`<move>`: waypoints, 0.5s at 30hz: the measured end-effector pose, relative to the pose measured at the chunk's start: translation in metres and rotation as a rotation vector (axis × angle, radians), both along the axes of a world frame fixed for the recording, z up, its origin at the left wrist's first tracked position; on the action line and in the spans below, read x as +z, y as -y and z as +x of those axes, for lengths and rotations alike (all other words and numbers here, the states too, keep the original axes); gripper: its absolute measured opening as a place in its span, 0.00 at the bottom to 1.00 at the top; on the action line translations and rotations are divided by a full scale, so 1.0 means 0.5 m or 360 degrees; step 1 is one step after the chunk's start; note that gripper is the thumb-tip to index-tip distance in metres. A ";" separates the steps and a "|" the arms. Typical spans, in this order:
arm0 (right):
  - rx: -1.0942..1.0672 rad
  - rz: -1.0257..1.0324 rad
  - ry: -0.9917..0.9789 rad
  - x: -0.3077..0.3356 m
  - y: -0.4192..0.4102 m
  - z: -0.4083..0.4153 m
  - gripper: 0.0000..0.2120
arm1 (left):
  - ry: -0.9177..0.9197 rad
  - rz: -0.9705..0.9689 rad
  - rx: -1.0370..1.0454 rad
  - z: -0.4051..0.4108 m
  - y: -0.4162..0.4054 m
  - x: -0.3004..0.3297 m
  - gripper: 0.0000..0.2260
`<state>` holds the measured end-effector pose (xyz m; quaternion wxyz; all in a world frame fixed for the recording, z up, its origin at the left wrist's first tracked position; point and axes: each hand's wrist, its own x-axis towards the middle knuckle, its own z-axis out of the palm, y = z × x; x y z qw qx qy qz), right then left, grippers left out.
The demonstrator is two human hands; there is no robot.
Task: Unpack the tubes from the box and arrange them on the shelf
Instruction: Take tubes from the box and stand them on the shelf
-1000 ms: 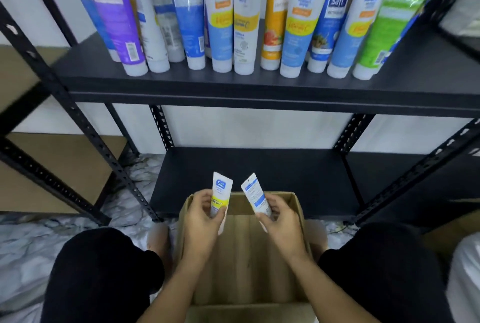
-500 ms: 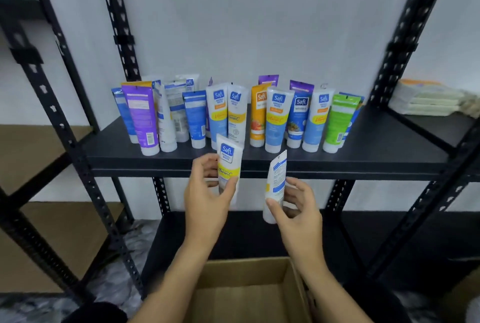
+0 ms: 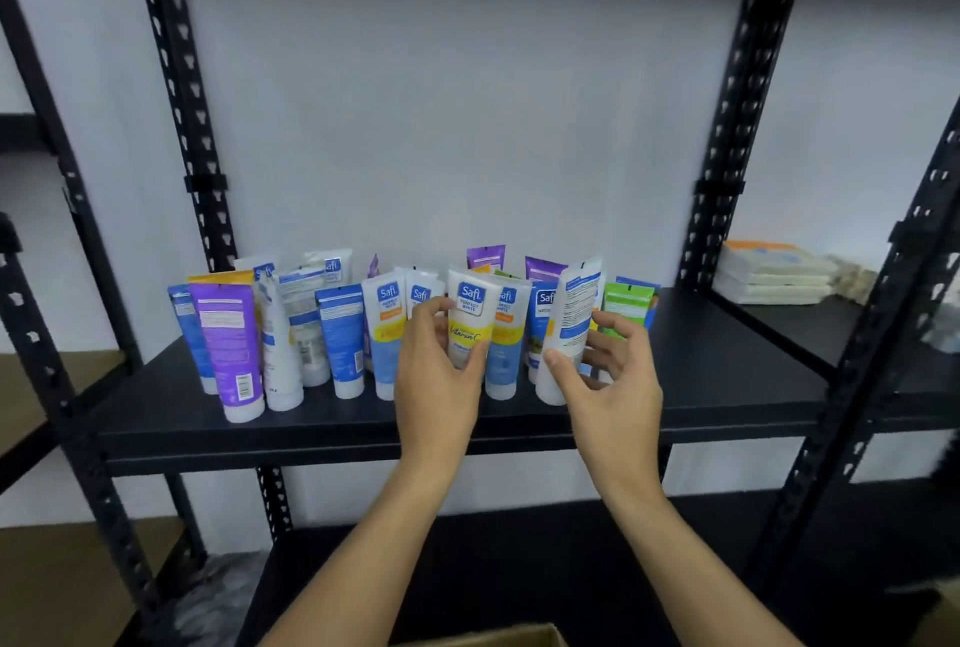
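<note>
My left hand (image 3: 439, 376) holds a white tube with a yellow band (image 3: 470, 313) upright over the black shelf (image 3: 727, 376), in front of the row of tubes. My right hand (image 3: 613, 376) grips a white and blue tube (image 3: 569, 329), its back label facing me, with its cap near the shelf surface. Several tubes (image 3: 337, 334) in purple, blue, white, orange and green stand cap-down in rows on the shelf behind both hands. Only a corner of the cardboard box (image 3: 524, 636) shows at the bottom edge.
Black perforated uprights (image 3: 202, 178) frame the shelf on both sides. A stack of pale packets (image 3: 774, 272) lies on the neighbouring shelf to the right. Bare shelf surface extends right of the green tube (image 3: 626, 308). A lower black shelf (image 3: 519, 568) sits under my arms.
Both hands have risen from the box to shelf height, carrying one tube each. The view has tilted up, so the box has dropped almost out of sight.
</note>
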<state>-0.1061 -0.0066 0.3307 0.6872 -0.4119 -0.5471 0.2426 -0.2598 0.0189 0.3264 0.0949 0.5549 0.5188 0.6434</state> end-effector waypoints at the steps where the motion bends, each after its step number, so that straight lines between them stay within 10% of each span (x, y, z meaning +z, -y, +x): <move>1: -0.0010 -0.0006 0.0008 0.001 -0.007 0.003 0.25 | -0.0007 -0.0002 0.0019 0.003 -0.006 -0.009 0.22; 15: -0.0143 -0.0147 0.0131 -0.035 -0.085 -0.027 0.27 | -0.0186 -0.0066 0.0278 0.022 -0.033 -0.028 0.24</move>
